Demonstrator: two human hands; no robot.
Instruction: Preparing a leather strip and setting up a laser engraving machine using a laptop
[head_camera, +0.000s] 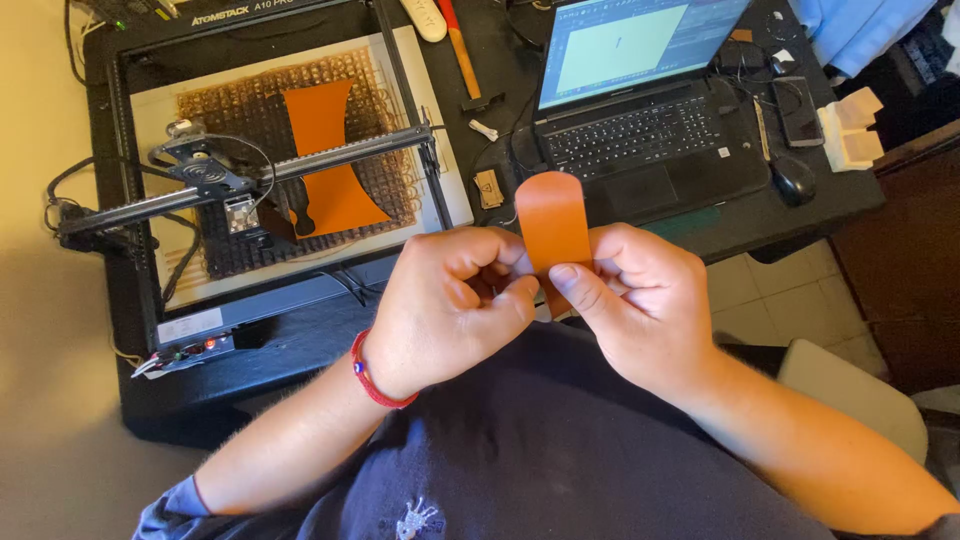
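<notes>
Both hands meet at frame centre, above the person's dark blue shirt (520, 450). The left hand (450, 305) is curled closed, fingers folded inward, thumb and forefinger pinching the lower edge of an orange leather piece (553, 222). The right hand (640, 300) grips the same piece from the 3 o'clock side, thumb pressed flat on its lower front face. The piece stands upright between the 2 hands, rounded end at 12 o'clock; its bottom edge is hidden behind the thumbs, so its full outline cannot be confirmed. A red cord bracelet (372, 378) circles the left wrist.

At 10 o'clock from the hands, a laser engraver (150, 150) sits on the black desk (300, 350). On its honeycomb bed (230, 110) lies an orange sheet (325, 160) with concave sides, partly crossed by the gantry rail (330, 155); the laser head (240, 212) sits at the rail's left portion.

At 1 o'clock stands an open laptop (640, 110), screen lit. A black mouse (795, 178) lies at the laptop's 3 o'clock side, with a dark phone (800, 108) just above it. A small tan tag (488, 188) rests between engraver and laptop.
</notes>
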